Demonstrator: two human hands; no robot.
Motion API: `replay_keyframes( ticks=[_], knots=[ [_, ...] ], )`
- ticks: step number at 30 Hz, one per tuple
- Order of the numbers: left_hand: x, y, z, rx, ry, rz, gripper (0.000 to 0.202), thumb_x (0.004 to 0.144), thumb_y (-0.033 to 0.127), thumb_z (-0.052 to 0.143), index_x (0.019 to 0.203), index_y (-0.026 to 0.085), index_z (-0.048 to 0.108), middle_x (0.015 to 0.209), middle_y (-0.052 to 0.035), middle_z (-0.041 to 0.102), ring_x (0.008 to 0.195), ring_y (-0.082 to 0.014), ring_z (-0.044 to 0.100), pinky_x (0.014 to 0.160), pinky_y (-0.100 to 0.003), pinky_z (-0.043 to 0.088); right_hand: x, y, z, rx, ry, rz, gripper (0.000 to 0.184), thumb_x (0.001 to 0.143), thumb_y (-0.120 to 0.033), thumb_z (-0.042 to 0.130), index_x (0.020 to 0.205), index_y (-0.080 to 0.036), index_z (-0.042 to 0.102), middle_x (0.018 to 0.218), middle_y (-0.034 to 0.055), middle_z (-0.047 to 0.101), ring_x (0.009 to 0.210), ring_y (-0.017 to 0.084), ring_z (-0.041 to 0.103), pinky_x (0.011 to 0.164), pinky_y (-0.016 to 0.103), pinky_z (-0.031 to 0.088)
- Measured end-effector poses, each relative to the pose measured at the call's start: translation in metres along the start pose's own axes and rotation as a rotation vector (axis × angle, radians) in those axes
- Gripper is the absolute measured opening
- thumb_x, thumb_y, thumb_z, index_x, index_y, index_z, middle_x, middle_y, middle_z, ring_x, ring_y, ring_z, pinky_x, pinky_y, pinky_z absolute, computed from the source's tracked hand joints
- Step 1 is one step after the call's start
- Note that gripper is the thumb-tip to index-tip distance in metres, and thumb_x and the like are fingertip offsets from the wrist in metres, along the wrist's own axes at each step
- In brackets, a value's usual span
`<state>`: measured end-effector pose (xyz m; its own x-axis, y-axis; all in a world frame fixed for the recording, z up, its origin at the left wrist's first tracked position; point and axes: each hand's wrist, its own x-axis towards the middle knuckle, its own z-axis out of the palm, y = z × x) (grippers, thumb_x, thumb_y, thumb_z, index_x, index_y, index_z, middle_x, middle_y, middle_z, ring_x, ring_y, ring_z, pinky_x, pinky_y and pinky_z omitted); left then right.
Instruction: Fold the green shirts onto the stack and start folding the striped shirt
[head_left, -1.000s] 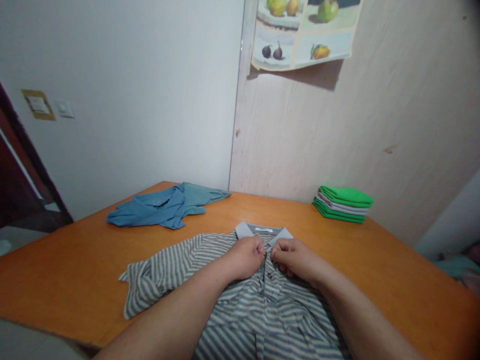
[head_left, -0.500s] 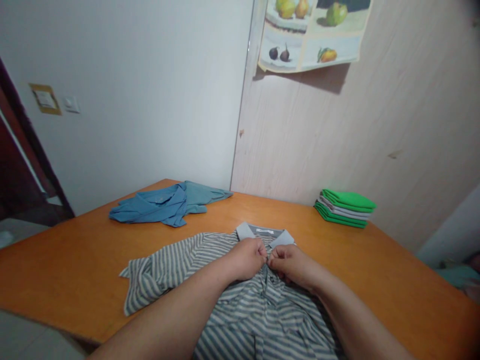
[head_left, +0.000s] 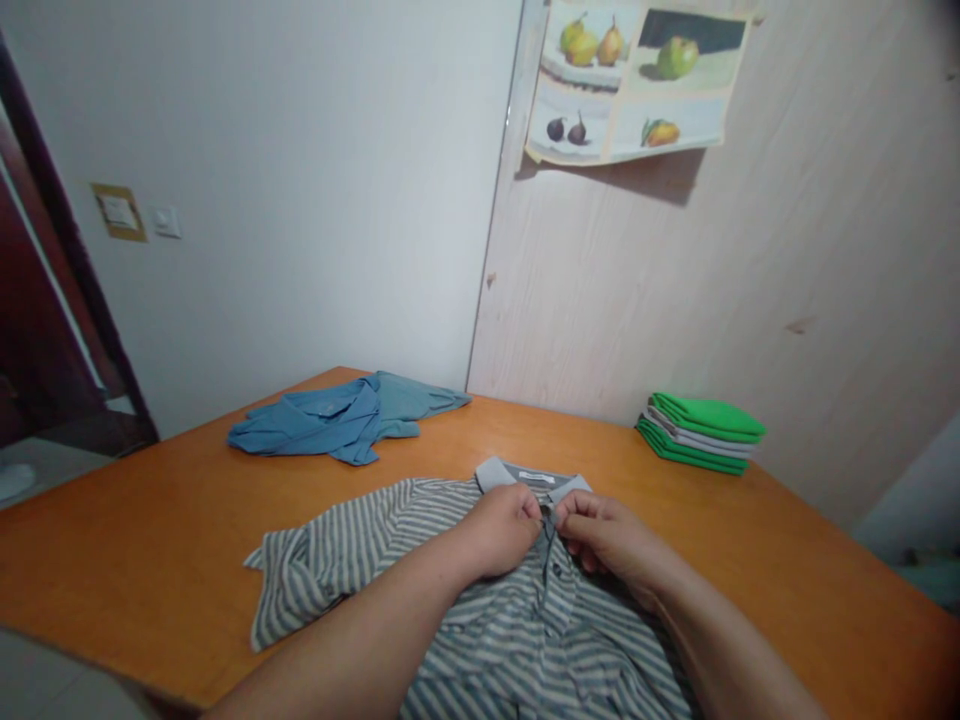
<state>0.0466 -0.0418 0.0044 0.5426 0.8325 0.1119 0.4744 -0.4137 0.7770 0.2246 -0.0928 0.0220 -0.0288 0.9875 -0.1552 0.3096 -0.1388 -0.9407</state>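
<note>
A grey-and-white striped shirt [head_left: 510,640] with a light grey collar lies front up on the table, its collar pointing away from me. My left hand [head_left: 506,525] is closed on the left edge of the front opening, just below the collar. Opposite it, my right hand [head_left: 600,530] pinches the right edge of the same opening. A narrow gap shows between the two edges. Below my right hand a dark button [head_left: 556,571] is visible on the placket. One sleeve [head_left: 300,575] stretches out to the left; my right forearm covers much of the shirt's other side.
A crumpled blue shirt [head_left: 315,425] lies at the back left of the orange table [head_left: 150,540]. At the back right stands a stack of folded green and grey cloths [head_left: 701,432]. A wall rises behind the table, with a fruit poster [head_left: 637,85] on it.
My hands have moved slightly apart, and the two edges of the shirt's opening with them. The dark button shows more plainly. The whole view has shifted a little.
</note>
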Motion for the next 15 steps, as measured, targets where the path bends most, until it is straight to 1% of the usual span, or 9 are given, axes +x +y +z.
replay_keyframes(
  ticks=[4,8,12,15],
  knots=[
    [0.0,0.003,-0.001,-0.03,0.024,0.005,0.013,0.077,0.012,0.053,0.082,0.017,0.064,0.07,0.002,0.06,0.067,-0.0128,0.054,0.054,-0.021,0.032,-0.001,-0.004,0.0,-0.007,0.046,-0.023,0.018,0.07,-0.034,0.062,0.079,-0.02,0.055,0.058,-0.0066,0.051,0.044,0.006,0.04,0.041,0.019,0.024],
    [-0.001,0.005,-0.001,-0.01,0.048,0.025,0.012,0.075,0.011,0.053,0.079,0.017,0.063,0.068,0.0025,0.058,0.066,-0.0126,0.053,0.054,-0.021,0.03,-0.002,-0.006,0.002,0.012,0.053,-0.108,0.018,0.071,-0.035,0.062,0.078,-0.02,0.055,0.058,-0.0067,0.049,0.046,0.007,0.039,0.043,0.02,0.027],
    [0.0,0.005,0.001,-0.08,0.037,0.011,0.011,0.074,0.011,0.053,0.077,0.016,0.063,0.067,0.0029,0.056,0.065,-0.0125,0.05,0.053,-0.022,0.029,0.001,0.001,0.003,-0.035,0.042,-0.155,0.016,0.072,-0.035,0.061,0.077,-0.021,0.055,0.058,-0.0068,0.046,0.047,0.009,0.039,0.044,0.022,0.031],
    [0.001,0.005,0.001,-0.151,0.041,-0.027,0.011,0.074,0.013,0.053,0.077,0.016,0.063,0.064,0.0036,0.054,0.063,-0.0123,0.049,0.053,-0.022,0.029,0.008,0.011,-0.001,-0.124,0.078,-0.185,0.014,0.072,-0.035,0.058,0.073,-0.022,0.054,0.058,-0.0063,0.045,0.049,0.01,0.039,0.045,0.023,0.031]
  ],
)
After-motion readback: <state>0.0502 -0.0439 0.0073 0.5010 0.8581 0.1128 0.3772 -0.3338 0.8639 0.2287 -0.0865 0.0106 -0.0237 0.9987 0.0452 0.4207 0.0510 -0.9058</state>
